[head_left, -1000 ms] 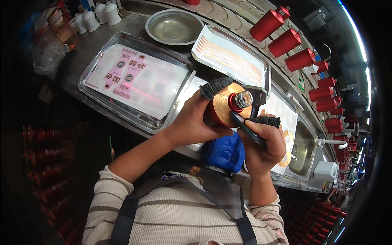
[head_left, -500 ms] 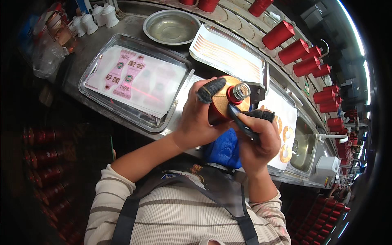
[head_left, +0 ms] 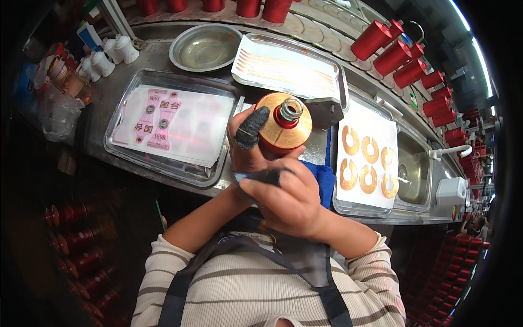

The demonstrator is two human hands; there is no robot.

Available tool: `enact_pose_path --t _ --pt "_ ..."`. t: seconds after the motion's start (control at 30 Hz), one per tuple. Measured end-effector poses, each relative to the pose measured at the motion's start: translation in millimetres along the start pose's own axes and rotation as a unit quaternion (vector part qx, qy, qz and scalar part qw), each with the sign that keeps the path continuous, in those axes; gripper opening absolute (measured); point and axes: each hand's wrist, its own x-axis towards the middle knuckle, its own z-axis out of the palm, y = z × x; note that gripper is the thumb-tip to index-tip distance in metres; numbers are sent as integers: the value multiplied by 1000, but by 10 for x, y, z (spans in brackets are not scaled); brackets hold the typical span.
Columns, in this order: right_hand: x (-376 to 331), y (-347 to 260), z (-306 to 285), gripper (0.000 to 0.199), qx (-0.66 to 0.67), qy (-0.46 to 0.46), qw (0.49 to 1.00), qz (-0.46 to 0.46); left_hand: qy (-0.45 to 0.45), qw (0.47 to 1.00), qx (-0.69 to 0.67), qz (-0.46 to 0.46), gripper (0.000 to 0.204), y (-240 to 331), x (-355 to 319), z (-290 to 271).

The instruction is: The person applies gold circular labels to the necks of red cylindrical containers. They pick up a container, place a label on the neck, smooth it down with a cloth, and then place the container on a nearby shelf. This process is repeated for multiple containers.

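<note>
From my seat I see the left hand wrapped round a red bottle, its digits spread around the side, with a black sleeve on one of them. The bottle is held up before the person, above the counter's near edge, its bare glass neck tipped toward the camera. The right hand crosses in front of the left wrist, fingers curled in a pinch on a dark tool – motion blurs it, so I can't make out its shape – and the tool is clear of the bottle's top.

A gold ring lies around the neck on the shoulder; I'd judge it laid on and close to flat (a dark line at its front looks like the seam). Whether the hidden sides need more, I can't tell.

Further out, the right tray bears a sheet with six gapped gold rings left in two rows. The left tray holds sheets with pink labels; the far tray, a sheet of copper-coloured strips. A round metal bowl seems to hold shallow clear liquid. Beyond – more red bottles along the line.
</note>
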Motion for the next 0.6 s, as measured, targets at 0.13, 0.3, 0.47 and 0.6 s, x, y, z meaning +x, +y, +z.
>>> enact_pose_path --t 0.13,0.3,0.47,0.6 --pt "-38 40 -346 40 -135 110 980 98 -48 997 -21 -55 96 -7 -22 -56" --pt "-75 19 -423 43 -27 47 995 81 -75 995 -20 -59 97 12 -3 -80" --pt "-161 74 -440 43 32 38 988 143 -69 995 -49 -56 95 61 33 -70" --pt "11 349 -430 21 110 143 916 358 -103 982 -73 -137 97 76 95 -143"
